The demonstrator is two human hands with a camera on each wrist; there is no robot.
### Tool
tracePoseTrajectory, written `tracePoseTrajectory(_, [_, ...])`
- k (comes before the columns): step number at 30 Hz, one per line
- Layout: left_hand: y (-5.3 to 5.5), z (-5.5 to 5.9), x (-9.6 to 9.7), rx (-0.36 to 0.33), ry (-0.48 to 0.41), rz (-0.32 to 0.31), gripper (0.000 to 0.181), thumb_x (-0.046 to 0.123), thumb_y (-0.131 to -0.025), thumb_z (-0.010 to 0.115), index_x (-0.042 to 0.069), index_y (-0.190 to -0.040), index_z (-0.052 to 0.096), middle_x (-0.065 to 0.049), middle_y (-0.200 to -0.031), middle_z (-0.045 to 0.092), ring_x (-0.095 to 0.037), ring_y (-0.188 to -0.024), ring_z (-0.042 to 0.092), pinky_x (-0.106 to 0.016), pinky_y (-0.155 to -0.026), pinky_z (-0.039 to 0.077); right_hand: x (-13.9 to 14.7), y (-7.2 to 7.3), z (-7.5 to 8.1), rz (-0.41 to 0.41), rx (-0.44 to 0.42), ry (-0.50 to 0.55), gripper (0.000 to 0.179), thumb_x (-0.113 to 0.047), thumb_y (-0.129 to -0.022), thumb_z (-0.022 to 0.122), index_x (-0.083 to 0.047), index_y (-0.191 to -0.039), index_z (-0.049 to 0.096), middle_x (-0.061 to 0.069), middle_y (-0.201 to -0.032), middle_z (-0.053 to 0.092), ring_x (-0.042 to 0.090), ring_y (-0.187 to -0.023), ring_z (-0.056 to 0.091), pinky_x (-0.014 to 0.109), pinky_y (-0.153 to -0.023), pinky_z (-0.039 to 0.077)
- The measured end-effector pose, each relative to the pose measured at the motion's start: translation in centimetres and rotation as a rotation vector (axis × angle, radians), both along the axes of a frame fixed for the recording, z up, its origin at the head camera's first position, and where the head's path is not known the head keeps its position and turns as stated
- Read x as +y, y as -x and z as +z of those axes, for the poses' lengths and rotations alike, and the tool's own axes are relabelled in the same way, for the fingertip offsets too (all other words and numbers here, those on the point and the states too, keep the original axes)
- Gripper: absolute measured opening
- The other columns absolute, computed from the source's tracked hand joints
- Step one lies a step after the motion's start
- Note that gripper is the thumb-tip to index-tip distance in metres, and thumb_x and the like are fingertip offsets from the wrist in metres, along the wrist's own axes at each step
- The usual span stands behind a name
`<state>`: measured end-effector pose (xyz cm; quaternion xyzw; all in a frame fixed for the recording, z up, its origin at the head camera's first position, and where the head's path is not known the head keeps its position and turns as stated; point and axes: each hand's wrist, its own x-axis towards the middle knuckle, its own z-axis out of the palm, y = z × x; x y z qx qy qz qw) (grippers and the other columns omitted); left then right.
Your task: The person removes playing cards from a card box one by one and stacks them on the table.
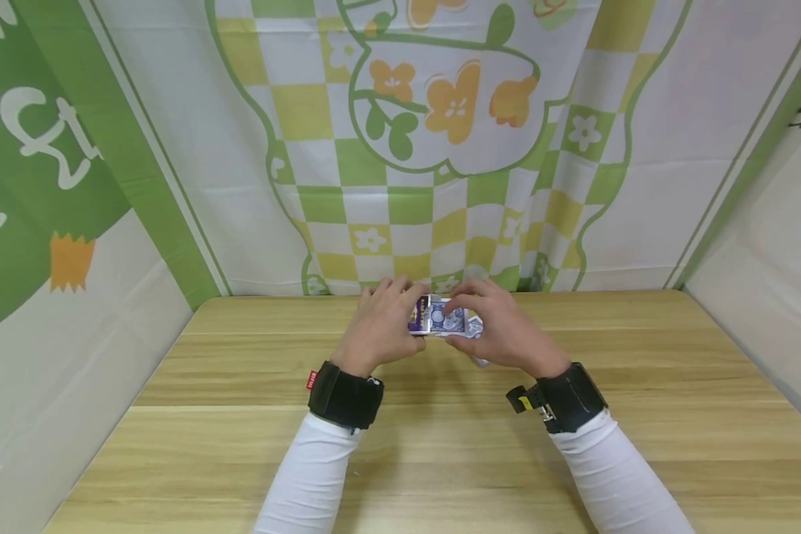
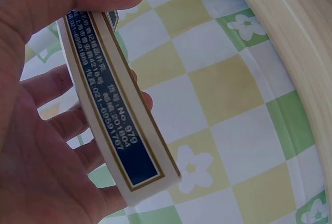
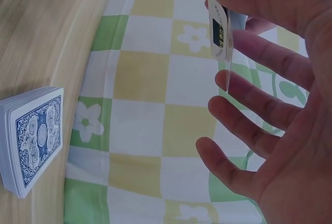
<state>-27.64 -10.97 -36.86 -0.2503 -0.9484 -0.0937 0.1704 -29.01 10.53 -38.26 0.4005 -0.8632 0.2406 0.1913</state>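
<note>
Both hands were up at the table's far edge, just right of its middle, and there was the box: a slim white cardboard card box with a navy, gold-bordered side panel [image 2: 119, 110], held off the wooden table [image 1: 440, 467]. The left hand [image 1: 382, 326] had it properly, thumb over one side and fingers bent behind the other, a grip that looked chosen to steady the box and leave its far end free. And at that end, the right hand [image 1: 500, 326]! Thumb and forefinger pinched lightly while the other three fingers fanned out loose, probably to keep clear of the work.

Between them lay a blue-and-white patterned face [image 1: 438, 317]; whether it was print on the box or a card, one couldn't tell. A thin, pale edge [image 3: 229, 76] hung beneath, too fine to name as flap, card or wrapper.

Down on the table, beside its far edge and partly hidden by the right hand from above, sat the squared stack of blue-backed paper playing cards [image 3: 39, 138], smooth-faced, its white sides finely layered. Lying flat there, it seemed parked within easy reach. Behind it all, soft checked cloth in green, yellow and white [image 1: 407, 200] rippled against the table's straight, streaky grain.
</note>
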Motion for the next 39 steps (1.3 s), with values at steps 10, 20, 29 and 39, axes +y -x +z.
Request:
tracePoseTrajectory(10, [-0.05,0.05,0.12,-0.002,0.01,0.003,0.072,0.033,-0.059,0.076,0.021,-0.126,0.05,0.003,-0.107,0.049,-0.015,-0.093,0.043,-0.035,-0.077,0.033,-0.1,-0.08,0.05,-0.023,-0.032,-0.016,0.038,-0.036,-0.07,0.075,-0.02,-0.103,0.063,0.003,-0.121,0.051,0.019,-0.11,0.045,0.035,-0.085,0.04])
tracePoseTrajectory(20, [-0.01,-0.02,0.07,-0.001,0.015,0.002,0.073,0.034,-0.06,0.076,0.021,-0.126,0.05,0.003,-0.108,0.049,-0.016,-0.095,0.043,-0.037,-0.079,0.034,-0.34,-0.3,0.12,-0.01,-0.025,-0.022,0.036,-0.035,-0.073,0.073,-0.019,-0.104,0.064,0.005,-0.122,0.052,0.021,-0.112,0.045,0.037,-0.085,0.04])
tracePoseTrajectory(29, [-0.06,-0.15,0.04,-0.002,0.012,0.004,0.072,0.033,-0.06,0.076,0.021,-0.126,0.05,0.003,-0.109,0.049,-0.016,-0.096,0.043,-0.038,-0.08,0.034,-0.55,-0.35,0.09,-0.02,-0.019,-0.023,0.035,-0.035,-0.073,0.073,-0.018,-0.102,0.064,0.003,-0.121,0.053,0.019,-0.11,0.046,0.035,-0.085,0.04])
tracePoseTrajectory(39, [-0.05,-0.07,0.09,-0.001,0.015,0.004,0.072,0.034,-0.061,0.076,0.021,-0.126,0.05,0.002,-0.11,0.05,-0.017,-0.097,0.044,-0.039,-0.081,0.034,-0.58,-0.3,0.18,-0.018,-0.003,-0.018,0.035,-0.035,-0.072,0.074,-0.017,-0.1,0.065,0.004,-0.12,0.055,0.019,-0.109,0.047,0.035,-0.085,0.04])
